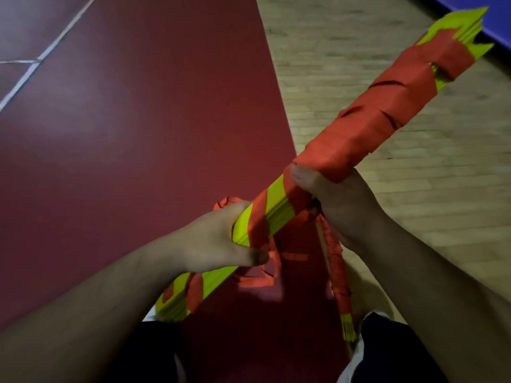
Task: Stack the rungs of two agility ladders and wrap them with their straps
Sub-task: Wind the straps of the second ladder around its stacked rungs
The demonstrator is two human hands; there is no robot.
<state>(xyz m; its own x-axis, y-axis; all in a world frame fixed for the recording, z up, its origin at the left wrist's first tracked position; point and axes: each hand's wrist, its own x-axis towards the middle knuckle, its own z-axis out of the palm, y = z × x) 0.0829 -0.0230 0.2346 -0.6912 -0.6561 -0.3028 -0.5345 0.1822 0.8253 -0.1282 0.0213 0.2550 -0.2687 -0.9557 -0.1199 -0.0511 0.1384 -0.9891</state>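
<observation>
You hold a bundle of flat yellow-green rungs (278,215) up off the floor. It slants from near your left knee up and away to the right. An orange strap (387,114) covers its far half in close turns. The near half has only a few loose diagonal turns, with yellow showing between them.

Your right hand (337,200) is clenched round the middle of the bundle, thumb pressed where the close wrapping ends. Your left hand (218,244) grasps the bundle lower down, thumb on the near edge. Some bunched strap shows just beyond its fingers.

The rungs look stiff, thin and light, but the stacked layers could slip and fan out at the unwrapped end. Squeeze them across their flat faces, close to the last tight turn. The strap is soft webbing and will likely go slack if you ease off.

More loose strap (260,281) lies tangled on the red mat (138,134) beneath. A second bundle (338,272), already wrapped, lies by your right leg. Pale wood floor (414,189) runs along the right.
</observation>
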